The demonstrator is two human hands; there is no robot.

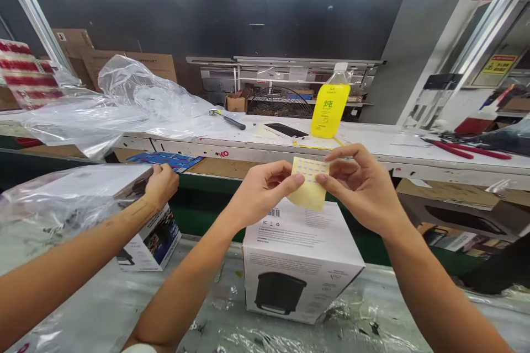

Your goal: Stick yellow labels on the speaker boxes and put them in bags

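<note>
A small yellow sheet of stickers (pixel 308 193) with rows of tiny printed labels is held up between my two hands. My left hand (pixel 269 187) pinches its left edge between thumb and fingers. On the other side, my right hand (pixel 360 190) has its thumb on the sheet's right edge, with the index finger raised over the upper corner. Just below and behind the sheet stands a white printed carton (pixel 302 265), showing a picture of a black bin on its front and small text and a barcode on top.
At the left, a co-worker's hand (pixel 163 185) rests on another carton (pixel 159 242) beside plastic film (pixel 37 215). The shelf above holds a yellow bottle (pixel 331 105), a phone (pixel 285 130), a cutter knife (pixel 227 118), and red-handled pliers (pixel 464 149). Crumpled clear plastic (pixel 144 91) lies there too.
</note>
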